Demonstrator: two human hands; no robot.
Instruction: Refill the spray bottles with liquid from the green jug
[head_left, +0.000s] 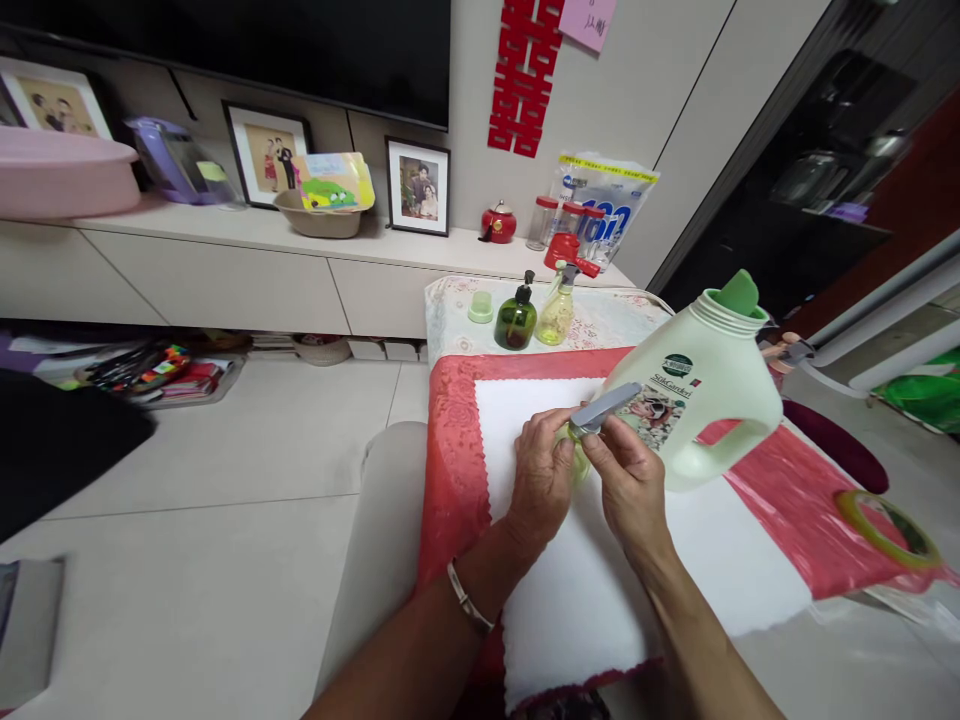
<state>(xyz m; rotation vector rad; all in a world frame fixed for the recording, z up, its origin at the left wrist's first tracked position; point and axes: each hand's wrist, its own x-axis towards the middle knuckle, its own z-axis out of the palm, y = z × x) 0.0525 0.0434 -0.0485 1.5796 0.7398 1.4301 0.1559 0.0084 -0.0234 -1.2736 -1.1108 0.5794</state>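
Observation:
A small yellow-green spray bottle (582, 462) with a grey spray head (606, 405) is between my hands above the white mat. My left hand (541, 470) wraps round its body from the left and hides much of it. My right hand (630, 478) grips at the neck, fingers closed just under the grey head. Whether the head is screwed on tight, I cannot tell. Right behind my right hand stands a large pale-green jug (724, 375) with a green scoop-like piece (739, 292) in its open mouth.
A dark green pump bottle (516, 322), another spray bottle (556, 318) and a pale green cap (481, 307) stand at the table's back. The white mat (577, 600) lies on a red cloth (459, 450). A tape roll (889, 530) is at right, a grey seat (390, 530) at left.

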